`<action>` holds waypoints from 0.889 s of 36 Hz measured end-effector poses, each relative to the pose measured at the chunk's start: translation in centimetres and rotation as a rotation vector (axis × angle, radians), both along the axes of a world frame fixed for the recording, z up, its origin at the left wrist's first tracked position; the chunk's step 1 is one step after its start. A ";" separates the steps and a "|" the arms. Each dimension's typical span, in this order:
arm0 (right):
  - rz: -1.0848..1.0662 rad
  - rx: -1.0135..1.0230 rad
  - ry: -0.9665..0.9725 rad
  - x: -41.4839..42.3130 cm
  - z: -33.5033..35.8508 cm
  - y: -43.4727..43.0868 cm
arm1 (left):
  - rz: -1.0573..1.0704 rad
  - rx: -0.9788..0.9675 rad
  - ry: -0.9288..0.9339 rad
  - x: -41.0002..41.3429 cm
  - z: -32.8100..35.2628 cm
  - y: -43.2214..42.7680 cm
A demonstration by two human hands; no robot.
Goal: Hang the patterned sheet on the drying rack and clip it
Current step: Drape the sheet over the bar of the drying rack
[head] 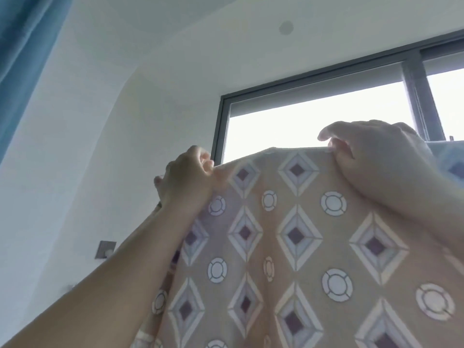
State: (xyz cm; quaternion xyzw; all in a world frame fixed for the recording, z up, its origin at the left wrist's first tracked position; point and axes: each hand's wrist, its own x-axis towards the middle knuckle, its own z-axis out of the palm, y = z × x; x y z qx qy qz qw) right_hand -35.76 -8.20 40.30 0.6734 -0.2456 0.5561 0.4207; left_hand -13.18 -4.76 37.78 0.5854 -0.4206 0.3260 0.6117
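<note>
Left hand [187, 180] pinched the patterned sheet [288, 247] at its top edge; right hand [376, 156] clamped the same edge, held high before the window [313, 114]. I counted two hands, one sheet, no rack, no clips. Risk, I judged: one pinch slipping would drop the edge.

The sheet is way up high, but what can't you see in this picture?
- Drying rack: in the head view, the patterned sheet covers whatever its top edge rests on.
- Clips: only a tiny dark bit shows by the window frame, too small to identify.
- Left hand and right hand: fingers pinch the top edge, with some fingertips tucked behind fabric.
- Sheet's bottom and right side: cut off by the picture edges.
</note>
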 end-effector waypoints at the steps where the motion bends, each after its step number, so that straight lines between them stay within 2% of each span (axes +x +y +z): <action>1: 0.006 -0.009 0.006 0.1 0.1 -0.1 | -0.061 0.004 -0.060 -0.9 0.1 -0.1; 4: 0.018 -0.003 0.011 0.2 0.1 -0.6 | -0.303 0.094 -0.212 -3.3 0.6 -0.5; 6: 0.030 -0.009 0.002 0.1 0.0 -0.8 | -0.460 0.093 -0.232 -4.0 0.9 -0.8; 11: -0.033 0.032 -0.054 -1.0 -0.1 -1.3 | -0.527 -0.011 -0.221 -3.4 1.5 -0.9; 14: -0.072 0.015 -0.051 -1.3 -0.4 -1.2 | -0.468 -0.035 -0.223 -3.2 1.8 -0.9; 18: -0.020 0.032 -0.038 -0.7 -0.2 -0.8 | -0.321 -0.050 -0.211 -2.9 1.6 -0.7; 24: 0.033 0.003 -0.011 2.4 1.0 -0.6 | -0.201 -0.078 -0.096 -1.1 1.4 0.1; 29: 0.038 -0.022 0.041 5.5 1.4 -0.5 | -0.179 -0.057 0.013 0.8 0.6 0.1; 32: 0.050 -0.031 0.037 5.6 1.4 -0.5 | -0.155 -0.033 0.010 0.7 0.1 -0.2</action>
